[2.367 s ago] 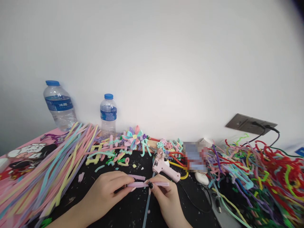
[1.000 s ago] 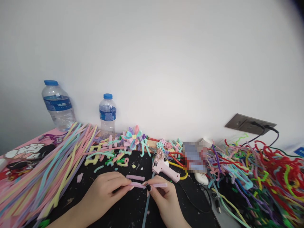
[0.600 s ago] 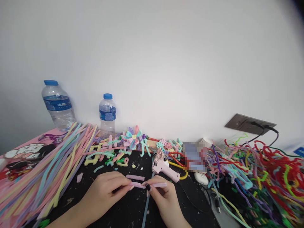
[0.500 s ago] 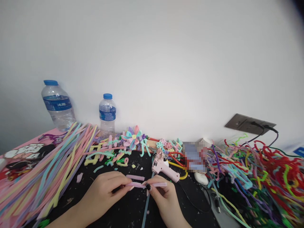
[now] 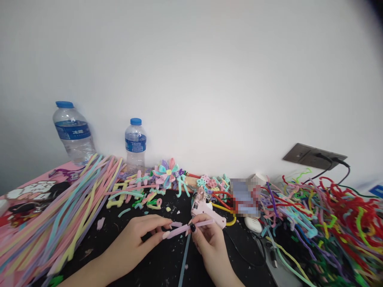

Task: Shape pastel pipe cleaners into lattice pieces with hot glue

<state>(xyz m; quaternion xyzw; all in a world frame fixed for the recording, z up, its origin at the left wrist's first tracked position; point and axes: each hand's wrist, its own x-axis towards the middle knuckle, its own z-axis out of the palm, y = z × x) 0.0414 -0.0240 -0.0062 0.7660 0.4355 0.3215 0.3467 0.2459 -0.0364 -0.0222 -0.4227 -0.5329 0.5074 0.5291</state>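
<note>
Two blue-capped bottles [image 5: 135,142] stand before the white wall [image 5: 209,79].

The right hand [image 5: 211,243] pinches a lilac strip [image 5: 178,230], its other end at the left hand's [image 5: 140,235] thumb; a pink glue gun [image 5: 202,209] lies just beyond on the black-topped desk [image 5: 149,269]; bottles [image 5: 135,142] stand behind.

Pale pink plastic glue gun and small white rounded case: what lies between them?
In the head view, a curved yellow piece, its material unclear.
</note>
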